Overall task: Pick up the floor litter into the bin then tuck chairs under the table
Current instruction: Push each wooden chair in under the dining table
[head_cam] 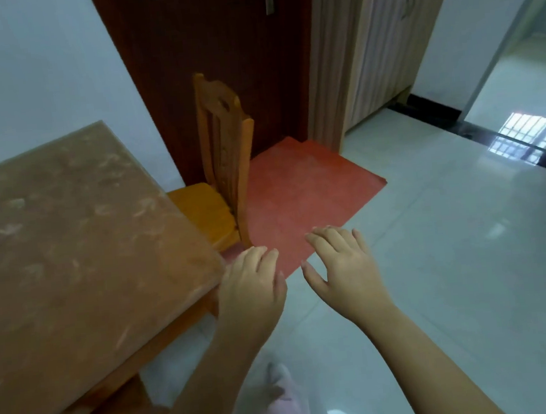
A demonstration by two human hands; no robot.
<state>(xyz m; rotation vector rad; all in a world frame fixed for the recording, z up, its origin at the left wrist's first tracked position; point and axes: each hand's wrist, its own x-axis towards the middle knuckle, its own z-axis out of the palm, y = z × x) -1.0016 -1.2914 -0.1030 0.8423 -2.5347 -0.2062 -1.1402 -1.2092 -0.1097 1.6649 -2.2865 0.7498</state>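
An orange wooden chair (224, 158) stands at the far side of the brown table (70, 244), its seat partly under the tabletop and its back toward the dark door. My left hand (250, 288) hovers by the table's near right corner, fingers loosely curved, holding nothing. My right hand (343, 266) is held out beside it over the floor, fingers spread and empty. Both hands are short of the chair and do not touch it. No litter or bin is in view.
A red mat (307, 197) lies on the pale tiled floor (452, 273) before a dark brown door (212, 53). A light wooden cabinet (373, 49) stands right of the door. A doorway opens at the far right. My pink-clad leg (282, 401) shows below.
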